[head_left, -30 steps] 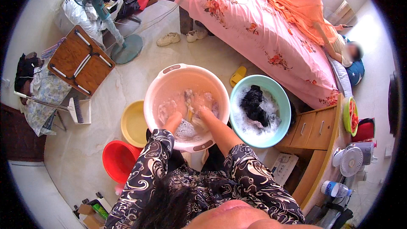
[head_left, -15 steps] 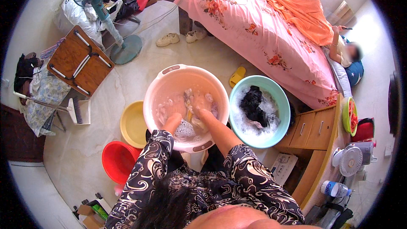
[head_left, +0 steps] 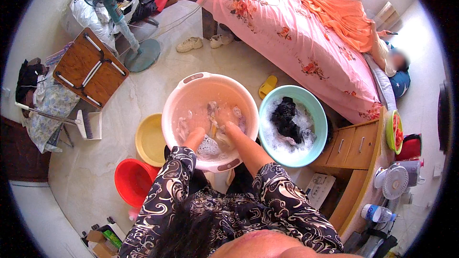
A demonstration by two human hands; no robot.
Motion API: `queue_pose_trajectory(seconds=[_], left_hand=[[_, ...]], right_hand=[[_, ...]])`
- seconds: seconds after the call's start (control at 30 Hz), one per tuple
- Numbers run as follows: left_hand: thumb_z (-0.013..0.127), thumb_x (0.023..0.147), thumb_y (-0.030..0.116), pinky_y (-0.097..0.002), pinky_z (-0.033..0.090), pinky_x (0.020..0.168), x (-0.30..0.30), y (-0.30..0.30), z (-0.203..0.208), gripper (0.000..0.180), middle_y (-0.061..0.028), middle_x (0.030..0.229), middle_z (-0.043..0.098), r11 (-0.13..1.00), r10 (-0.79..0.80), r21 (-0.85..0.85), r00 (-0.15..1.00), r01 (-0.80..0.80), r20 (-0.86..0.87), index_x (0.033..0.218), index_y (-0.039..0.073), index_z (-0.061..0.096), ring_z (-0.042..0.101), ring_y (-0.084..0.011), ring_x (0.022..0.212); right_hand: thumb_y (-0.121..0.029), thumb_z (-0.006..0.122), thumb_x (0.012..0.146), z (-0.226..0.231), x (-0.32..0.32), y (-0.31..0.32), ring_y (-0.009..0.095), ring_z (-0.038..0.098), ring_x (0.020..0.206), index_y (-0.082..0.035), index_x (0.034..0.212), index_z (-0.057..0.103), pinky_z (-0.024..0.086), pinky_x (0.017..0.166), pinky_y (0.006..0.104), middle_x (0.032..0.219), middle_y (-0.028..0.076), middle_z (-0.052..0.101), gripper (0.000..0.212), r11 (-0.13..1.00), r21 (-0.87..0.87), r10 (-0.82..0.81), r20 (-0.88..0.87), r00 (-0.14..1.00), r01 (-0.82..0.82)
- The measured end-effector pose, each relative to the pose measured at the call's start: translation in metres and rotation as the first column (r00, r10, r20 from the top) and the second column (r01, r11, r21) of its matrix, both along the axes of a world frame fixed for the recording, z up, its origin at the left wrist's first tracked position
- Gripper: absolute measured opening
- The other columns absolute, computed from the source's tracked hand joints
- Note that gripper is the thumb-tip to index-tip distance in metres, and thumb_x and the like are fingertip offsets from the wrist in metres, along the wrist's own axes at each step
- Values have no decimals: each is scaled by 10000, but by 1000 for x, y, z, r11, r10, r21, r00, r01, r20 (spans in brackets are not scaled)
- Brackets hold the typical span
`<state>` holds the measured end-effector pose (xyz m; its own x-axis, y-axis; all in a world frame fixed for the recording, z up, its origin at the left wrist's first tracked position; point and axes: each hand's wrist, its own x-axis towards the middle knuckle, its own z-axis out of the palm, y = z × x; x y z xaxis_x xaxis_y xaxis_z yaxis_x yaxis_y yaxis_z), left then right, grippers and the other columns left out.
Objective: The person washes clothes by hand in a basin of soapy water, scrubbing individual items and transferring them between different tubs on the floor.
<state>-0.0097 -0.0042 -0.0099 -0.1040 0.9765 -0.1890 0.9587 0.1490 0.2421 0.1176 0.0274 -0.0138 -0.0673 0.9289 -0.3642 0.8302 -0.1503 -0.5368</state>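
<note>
A large pink basin (head_left: 175, 96) of cloudy, soapy water stands right before me, with both my hands in it. My left hand (head_left: 197, 128) and my right hand (head_left: 224, 115) are closed on a bunched wet cloth (head_left: 212, 110) between them; the murky water partly hides the fingers. More wet fabric (head_left: 237, 113) shows around the hands, and white suds (head_left: 208, 147) float by the near rim. To the right, a turquoise basin (head_left: 322, 129) holds black wet clothing (head_left: 285, 114) in thick foam.
Left of me stand a yellow basin (head_left: 149, 138) and a red bucket (head_left: 129, 181). A yellow slipper (head_left: 268, 86) lies behind the basins. Beyond is a bed (head_left: 272, 24) with a person (head_left: 380, 52) lying on it, holding a phone. A wooden cabinet (head_left: 351, 148) borders the right.
My hands and the cloth have barely shifted in the water. The person on the bed has lowered an arm toward the orange cover.
</note>
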Motion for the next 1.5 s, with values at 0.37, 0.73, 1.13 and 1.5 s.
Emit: queue_pose_trajectory(seconds=[0.37, 0.73, 1.13, 1.5], left_hand=[[456, 970, 259, -533, 419, 1018, -3, -2, -3, 417, -199, 1353, 546, 1000, 4, 5, 1000, -4, 14, 1336, 83, 547, 537, -350, 1248], [475, 962, 244, -511, 432, 1005, 0, 0, -5, 409, -196, 1324, 567, 1000, -4, 26, 1000, 3, 28, 1323, 73, 559, 554, -346, 1221], [495, 953, 228, -487, 445, 990, -4, -1, -6, 401, -192, 1292, 590, 999, -3, 34, 999, 2, 42, 1310, 61, 572, 573, -342, 1193], [514, 945, 213, -466, 458, 977, -5, -2, -5, 394, -189, 1263, 611, 999, -10, 34, 999, 8, 50, 1297, 50, 583, 590, -339, 1167]], right_hand=[[-365, 407, 997, -11, -1, 4, 404, 524, 1256, -95, 1339, 571, 422, 1040, 533, 1376, 234, 522, 465, 996, 2, 92, 142, 986, -94], [-351, 425, 992, -26, -1, 2, 492, 302, 1393, -106, 1459, 425, 341, 1115, 570, 1472, 227, 424, 527, 990, 121, 61, 134, 989, -78], [-366, 422, 993, -32, -3, 1, 457, 344, 1374, -44, 1429, 464, 251, 1163, 530, 1448, 251, 452, 544, 986, 148, 55, 133, 990, -75], [-334, 423, 981, -40, -3, 3, 441, 366, 1374, -6, 1391, 506, 161, 1177, 564, 1388, 263, 516, 532, 966, 234, 76, 136, 988, -106]])
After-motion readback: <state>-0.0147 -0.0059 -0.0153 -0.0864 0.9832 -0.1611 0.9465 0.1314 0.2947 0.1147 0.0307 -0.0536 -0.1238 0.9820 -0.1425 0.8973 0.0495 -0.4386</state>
